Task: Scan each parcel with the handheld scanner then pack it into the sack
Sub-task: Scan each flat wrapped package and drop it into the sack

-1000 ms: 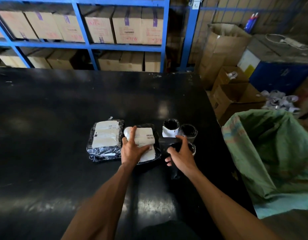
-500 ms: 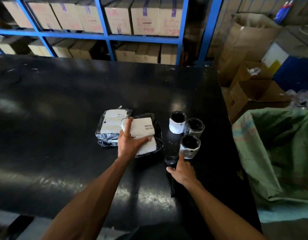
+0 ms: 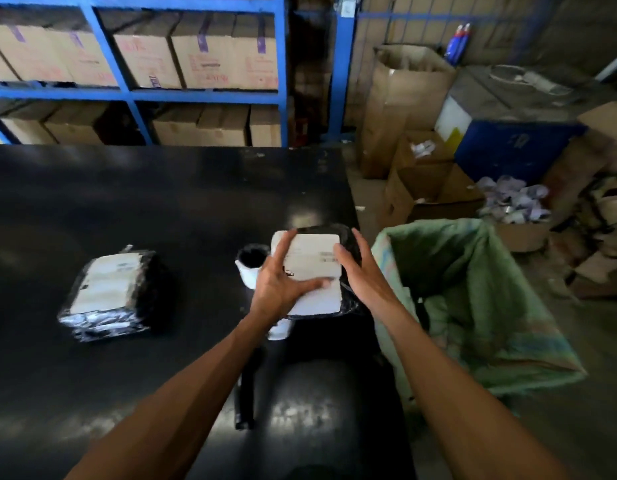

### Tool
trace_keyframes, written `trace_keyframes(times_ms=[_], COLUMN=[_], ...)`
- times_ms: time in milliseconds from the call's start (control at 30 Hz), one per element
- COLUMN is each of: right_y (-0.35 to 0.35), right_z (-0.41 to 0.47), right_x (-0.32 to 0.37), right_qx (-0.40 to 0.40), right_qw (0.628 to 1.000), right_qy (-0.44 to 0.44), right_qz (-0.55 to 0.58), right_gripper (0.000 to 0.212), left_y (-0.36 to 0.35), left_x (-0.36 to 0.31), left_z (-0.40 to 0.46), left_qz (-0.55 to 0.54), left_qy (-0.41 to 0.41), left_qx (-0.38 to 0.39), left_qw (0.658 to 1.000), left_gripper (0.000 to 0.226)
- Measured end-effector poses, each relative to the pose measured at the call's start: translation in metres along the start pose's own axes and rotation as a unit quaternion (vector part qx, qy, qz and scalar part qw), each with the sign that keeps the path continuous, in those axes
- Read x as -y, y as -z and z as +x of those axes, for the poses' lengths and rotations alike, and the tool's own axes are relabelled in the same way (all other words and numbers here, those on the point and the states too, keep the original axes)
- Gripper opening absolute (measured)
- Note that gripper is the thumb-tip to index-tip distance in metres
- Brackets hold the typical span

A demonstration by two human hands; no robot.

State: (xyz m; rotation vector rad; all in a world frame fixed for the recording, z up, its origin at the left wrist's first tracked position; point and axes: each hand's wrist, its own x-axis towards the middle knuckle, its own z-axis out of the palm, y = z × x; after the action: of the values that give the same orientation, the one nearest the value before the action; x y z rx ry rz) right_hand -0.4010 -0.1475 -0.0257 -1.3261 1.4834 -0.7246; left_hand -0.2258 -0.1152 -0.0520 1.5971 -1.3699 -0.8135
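Note:
A black-wrapped parcel with a white label (image 3: 315, 263) is lifted above the black table (image 3: 161, 202), near its right edge. My left hand (image 3: 281, 282) grips its left side, thumb across the label. My right hand (image 3: 364, 271) holds its right side with fingers along the wrap. A second black parcel with a white label (image 3: 109, 292) lies on the table to the left. The dark handheld scanner (image 3: 246, 382) lies on the table under my left forearm. The open green sack (image 3: 473, 289) stands just right of the table.
A small white-banded black roll (image 3: 251, 266) stands beside the lifted parcel, another white piece (image 3: 279, 329) shows under it. Blue shelving (image 3: 279, 81) with cardboard boxes lines the back. Open cartons (image 3: 431, 192) and a blue bin (image 3: 514, 147) crowd the floor at right.
My right hand let go of the scanner, which now lies on the table. Both hands lifted the labelled parcel and carried it right, toward the sack. The camera view swung right.

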Motion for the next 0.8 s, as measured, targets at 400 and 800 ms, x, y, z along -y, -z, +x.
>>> trace_keyframes(times_ms=[400, 800], right_y=[0.215, 0.17], right_z=[0.031, 0.054], right_x=[-0.154, -0.259], right_qx=[-0.2, 0.04], right_qw=[0.97, 0.968], right_qy=[-0.137, -0.209], right_qz=[0.033, -0.134], right_gripper=[0.049, 0.054], left_y=[-0.223, -0.27], left_x=[-0.063, -0.038], left_z=[0.014, 0.01], left_qz=[0.122, 0.302], left_qy=[-0.014, 0.043], left_qx=[0.164, 0.11], left_qw=[0.979, 0.946], left_gripper=[0.087, 0.089])
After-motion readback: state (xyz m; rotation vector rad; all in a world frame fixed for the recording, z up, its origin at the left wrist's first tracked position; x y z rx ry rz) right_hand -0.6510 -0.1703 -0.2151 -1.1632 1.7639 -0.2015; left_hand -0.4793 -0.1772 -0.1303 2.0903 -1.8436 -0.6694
